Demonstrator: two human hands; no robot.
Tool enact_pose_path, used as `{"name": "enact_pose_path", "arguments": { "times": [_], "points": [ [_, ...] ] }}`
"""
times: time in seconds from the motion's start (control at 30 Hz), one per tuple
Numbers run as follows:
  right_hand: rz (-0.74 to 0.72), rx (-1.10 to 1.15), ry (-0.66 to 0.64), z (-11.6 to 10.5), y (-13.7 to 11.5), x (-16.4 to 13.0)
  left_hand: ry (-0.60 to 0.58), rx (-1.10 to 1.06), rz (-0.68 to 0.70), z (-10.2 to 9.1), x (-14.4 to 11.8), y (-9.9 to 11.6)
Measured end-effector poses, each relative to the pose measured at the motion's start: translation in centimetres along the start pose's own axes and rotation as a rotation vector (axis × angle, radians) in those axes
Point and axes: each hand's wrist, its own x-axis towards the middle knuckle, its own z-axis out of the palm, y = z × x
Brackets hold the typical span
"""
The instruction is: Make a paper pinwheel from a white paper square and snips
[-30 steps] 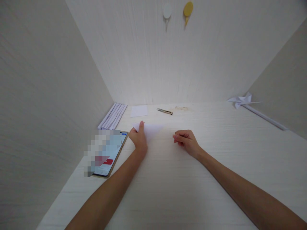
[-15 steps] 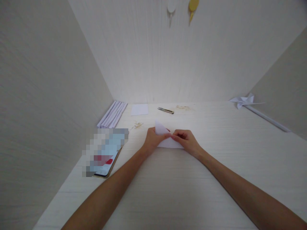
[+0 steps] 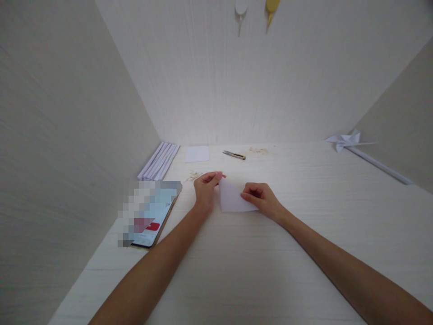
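Observation:
A white sheet of paper (image 3: 233, 198) stands between my two hands, low over the white table. My left hand (image 3: 207, 186) pinches its upper left corner between thumb and fingers. At the right side, my right hand (image 3: 260, 197) is closed on the paper's edge, thumb against the curled fingers. The paper's lower edge faces me, and its far side is hidden.
Rolled white paper sticks (image 3: 158, 161) lie at the left wall, with a phone (image 3: 158, 221) nearer me. Behind my hands are a flat paper square (image 3: 197, 154), thread snips (image 3: 234, 155) and small scraps (image 3: 259, 150). A paper pinwheel (image 3: 347, 141) on a stick rests at right.
My left hand has moved left and up from the paper's middle to its upper left corner. The folded-over point has opened out. My right hand has stayed in place.

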Motion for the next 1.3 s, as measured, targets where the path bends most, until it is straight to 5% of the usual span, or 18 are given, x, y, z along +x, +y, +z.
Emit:
{"name": "enact_pose_path", "arguments": {
  "times": [0.17, 0.37, 0.47, 0.8, 0.97, 1.3],
  "points": [
    [0.009, 0.026, 0.02, 0.0, 0.0, -0.1, 0.209, -0.149, 0.025, -0.9, 1.1, 0.8],
    [0.007, 0.065, 0.043, 0.1, 0.0, 0.1, -0.198, -0.089, -0.179, 0.2, -0.4, 0.9],
    [0.005, 0.058, 0.037, 0.1, -0.1, 0.1, -0.264, 0.096, -0.22, 0.5, -1.0, 0.3],
    [-0.058, 0.1, 0.216, -0.4, 0.6, 0.1, 0.337, -0.021, 0.077, -1.6, 2.0, 0.0],
    [-0.033, 0.162, 0.323, -0.2, 0.9, 0.5, 0.057, 0.037, -0.084, -0.8, 0.8, 0.5],
    [0.011, 0.038, 0.06, 0.3, 0.1, 0.2, -0.323, 0.331, -0.164, 0.2, -1.3, 0.2]
  ]
}}
